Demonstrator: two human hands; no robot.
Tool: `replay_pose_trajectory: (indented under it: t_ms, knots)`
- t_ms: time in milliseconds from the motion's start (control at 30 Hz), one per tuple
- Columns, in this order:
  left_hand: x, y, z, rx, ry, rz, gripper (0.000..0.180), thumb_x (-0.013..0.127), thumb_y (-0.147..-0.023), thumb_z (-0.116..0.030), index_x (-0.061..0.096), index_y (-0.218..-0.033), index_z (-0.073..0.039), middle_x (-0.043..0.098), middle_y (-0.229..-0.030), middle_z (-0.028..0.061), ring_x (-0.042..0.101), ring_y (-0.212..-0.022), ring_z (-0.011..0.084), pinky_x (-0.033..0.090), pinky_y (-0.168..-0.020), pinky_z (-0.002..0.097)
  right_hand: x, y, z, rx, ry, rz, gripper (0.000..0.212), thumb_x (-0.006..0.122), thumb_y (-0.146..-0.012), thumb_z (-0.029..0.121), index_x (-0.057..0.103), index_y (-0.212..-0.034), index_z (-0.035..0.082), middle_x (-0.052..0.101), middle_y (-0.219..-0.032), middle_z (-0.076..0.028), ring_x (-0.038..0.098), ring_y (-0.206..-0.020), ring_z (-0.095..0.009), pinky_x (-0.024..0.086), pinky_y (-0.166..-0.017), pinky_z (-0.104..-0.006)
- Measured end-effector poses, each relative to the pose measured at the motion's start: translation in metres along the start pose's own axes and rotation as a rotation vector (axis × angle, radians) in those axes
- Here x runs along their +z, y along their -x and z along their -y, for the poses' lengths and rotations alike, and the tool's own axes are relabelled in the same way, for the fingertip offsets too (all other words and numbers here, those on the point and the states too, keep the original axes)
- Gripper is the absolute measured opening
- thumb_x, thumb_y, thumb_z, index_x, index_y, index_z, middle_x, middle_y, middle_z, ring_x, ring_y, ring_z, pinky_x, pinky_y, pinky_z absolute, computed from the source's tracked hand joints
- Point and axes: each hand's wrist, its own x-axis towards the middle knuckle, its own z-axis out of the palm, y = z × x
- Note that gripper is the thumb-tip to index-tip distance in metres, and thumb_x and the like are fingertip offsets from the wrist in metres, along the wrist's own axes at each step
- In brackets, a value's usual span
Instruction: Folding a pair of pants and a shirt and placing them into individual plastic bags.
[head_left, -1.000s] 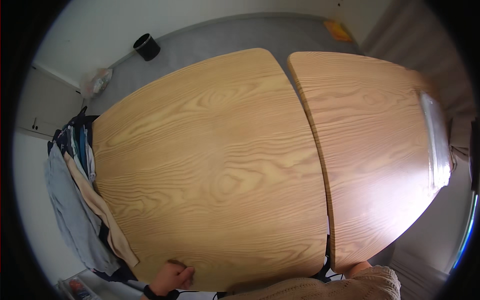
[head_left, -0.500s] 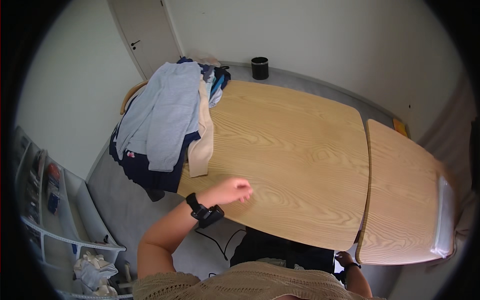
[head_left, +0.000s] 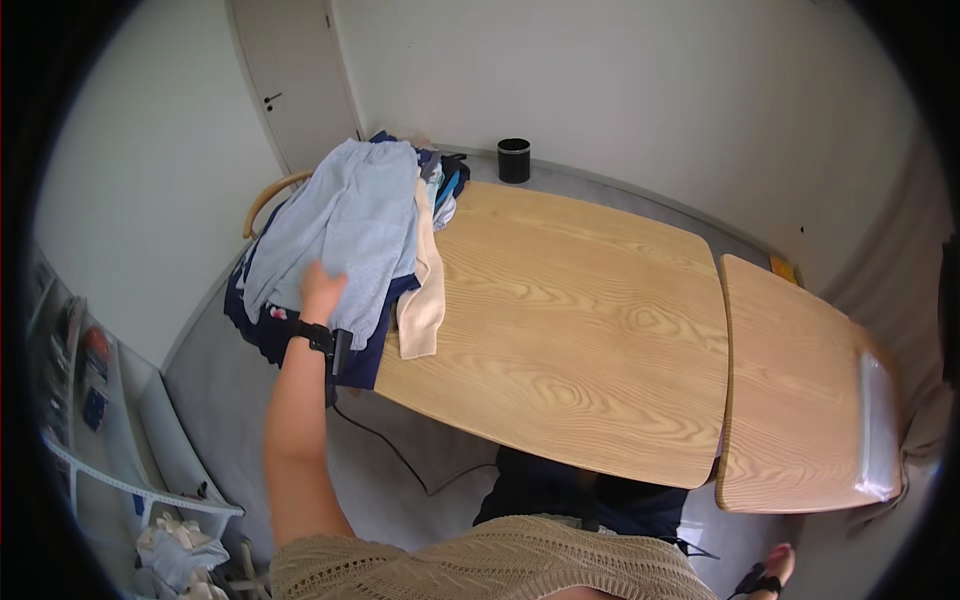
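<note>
Light grey-blue sweatpants (head_left: 370,230) with gathered cuffs lie on top of a clothes pile at the table's left end. My left hand (head_left: 322,292) is over the lower part of one leg, apparently touching the cloth; its fingers are blurred and partly hidden. Under the sweatpants spreads a dark navy garment (head_left: 362,368), hanging past the table edge. A cream garment (head_left: 421,315) sticks out on the right of the pile. Down at my right side, away from the table, hangs my right hand (head_left: 780,567), its fingers too unclear to read.
The wooden table (head_left: 580,330) stands before me, with a second tabletop (head_left: 790,400) to its right bearing a clear plastic packet (head_left: 878,430). A wooden chair back (head_left: 262,205) is behind the pile. Shelves (head_left: 150,490) stand at lower left, a black bin (head_left: 514,160) by the wall.
My left hand has moved from over the table's near edge, left and away from me, onto the sweatpants. My right hand has swung outward to the right and lower.
</note>
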Motion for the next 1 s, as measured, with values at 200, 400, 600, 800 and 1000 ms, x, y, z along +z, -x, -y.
replay_pose_trajectory:
  t_ms: [200, 400, 600, 800, 1000]
  knots:
    - [0.016, -0.016, -0.019, -0.085, 0.595, 0.298, 0.051, 0.062, -0.083, -0.021, 0.048, -0.120, 0.011, 0.061, -0.110, 0.0199, 0.061, -0.098, 0.0315, 0.048, -0.087, 0.0394, 0.084, 0.070, 0.056, -0.454, -0.135, 0.089, 0.033, 0.052, -0.094, 0.027, 0.057, -0.121, 0.009, 0.055, -0.092, 0.002, 0.051, -0.080, -0.008, 0.044, -0.075, -0.0216]
    - [0.030, -0.028, -0.199, -0.384, 1.389, 0.413, 0.034, 0.055, -0.087, -0.022, 0.055, -0.110, 0.003, 0.060, -0.105, 0.0140, 0.058, -0.090, 0.0265, 0.047, -0.083, 0.0411, 0.245, 0.218, 0.060, -0.272, -0.311, 0.728, 0.022, 0.046, -0.097, 0.017, 0.055, -0.110, 0.002, 0.057, -0.085, 0.000, 0.051, -0.072, -0.008, 0.043, -0.062, -0.0214]
    - [0.017, 0.074, -0.422, -0.300, 1.617, 0.738, 0.015, 0.056, -0.087, -0.019, 0.053, -0.092, -0.005, 0.055, -0.088, 0.0075, 0.052, -0.080, 0.0186, 0.045, -0.076, 0.0373, 0.346, 0.262, 0.017, -0.055, -0.124, 0.750, 0.017, 0.053, -0.094, 0.018, 0.058, -0.101, 0.003, 0.053, -0.078, 0.000, 0.050, -0.073, -0.011, 0.041, -0.065, -0.0236]
    - [-0.015, 0.260, -0.535, -0.044, 1.800, 1.323, 0.017, 0.055, -0.092, -0.020, 0.056, -0.100, -0.005, 0.062, -0.099, 0.0080, 0.059, -0.089, 0.0192, 0.048, -0.081, 0.0351, 0.364, 0.258, 0.005, 0.007, -0.026, 0.801, 0.047, 0.049, -0.096, 0.033, 0.043, -0.131, 0.001, 0.057, -0.118, -0.010, 0.056, -0.105, -0.020, 0.045, -0.089, -0.0333]
    - [-0.041, 0.332, -0.486, 0.399, 0.946, 1.784, 0.045, 0.056, -0.092, -0.026, 0.047, -0.129, 0.000, 0.057, -0.117, 0.0071, 0.055, -0.104, 0.0149, 0.044, -0.087, 0.0275, 0.338, 0.208, -0.025, 0.132, -0.162, 0.750, 0.045, 0.044, -0.098, 0.030, 0.041, -0.134, 0.004, 0.056, -0.124, -0.010, 0.055, -0.111, -0.022, 0.042, -0.097, -0.0390]
